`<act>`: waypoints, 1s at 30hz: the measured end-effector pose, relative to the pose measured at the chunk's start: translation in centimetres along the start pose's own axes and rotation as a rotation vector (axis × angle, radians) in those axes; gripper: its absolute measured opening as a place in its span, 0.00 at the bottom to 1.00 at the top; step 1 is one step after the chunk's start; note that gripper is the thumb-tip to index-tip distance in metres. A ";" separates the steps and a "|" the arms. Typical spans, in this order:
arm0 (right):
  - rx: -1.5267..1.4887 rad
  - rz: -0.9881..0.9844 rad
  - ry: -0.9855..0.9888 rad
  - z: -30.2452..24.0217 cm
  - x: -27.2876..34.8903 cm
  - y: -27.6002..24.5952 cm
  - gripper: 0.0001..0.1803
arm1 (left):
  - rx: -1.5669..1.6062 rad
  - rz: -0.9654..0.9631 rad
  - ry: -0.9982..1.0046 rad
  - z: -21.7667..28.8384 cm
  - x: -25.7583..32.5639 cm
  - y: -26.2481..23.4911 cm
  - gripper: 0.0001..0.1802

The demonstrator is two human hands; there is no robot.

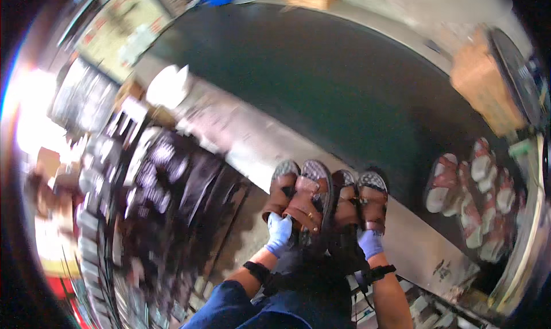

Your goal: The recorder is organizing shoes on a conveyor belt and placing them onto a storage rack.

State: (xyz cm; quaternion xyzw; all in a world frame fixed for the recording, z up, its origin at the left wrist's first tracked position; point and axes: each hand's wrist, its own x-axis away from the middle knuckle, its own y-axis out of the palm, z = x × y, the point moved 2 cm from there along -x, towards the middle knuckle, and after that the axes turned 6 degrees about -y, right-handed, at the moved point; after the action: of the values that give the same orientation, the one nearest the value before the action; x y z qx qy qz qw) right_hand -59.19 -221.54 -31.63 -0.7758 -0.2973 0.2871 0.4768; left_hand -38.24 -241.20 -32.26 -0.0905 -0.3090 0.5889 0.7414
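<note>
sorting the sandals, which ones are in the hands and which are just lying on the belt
The brown sandals at centre are gripped by the left hand and right hand. The pile of sandals at right lies on the dark belt, untouched, soles up.

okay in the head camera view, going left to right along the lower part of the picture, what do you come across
Dark racks of stacked goods → left hand in a pale blue glove → brown strapped sandals held in both hands → right hand, also gloved → pile of sandals on the dark conveyor belt.
</note>
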 end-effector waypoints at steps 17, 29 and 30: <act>-0.713 -1.035 -1.230 -54.5 34.3 2.3 0.22 | 0.733 1.588 -0.547 -38.1 40.0 -40.1 0.13; -0.345 -0.886 -1.408 -89.0 42.5 17.0 0.20 | 0.232 1.580 -0.448 -47.6 36.1 -74.5 0.22; -0.348 -0.910 -1.390 -88.6 43.8 14.9 0.20 | 0.232 1.524 -0.415 -48.9 36.2 -77.4 0.23</act>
State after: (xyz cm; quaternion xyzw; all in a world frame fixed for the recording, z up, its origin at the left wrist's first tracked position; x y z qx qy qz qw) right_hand 37.04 -245.30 -18.57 -0.2901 -0.8457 0.4291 0.1283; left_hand 56.81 -218.75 -19.78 -0.0877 -0.2305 0.9668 0.0670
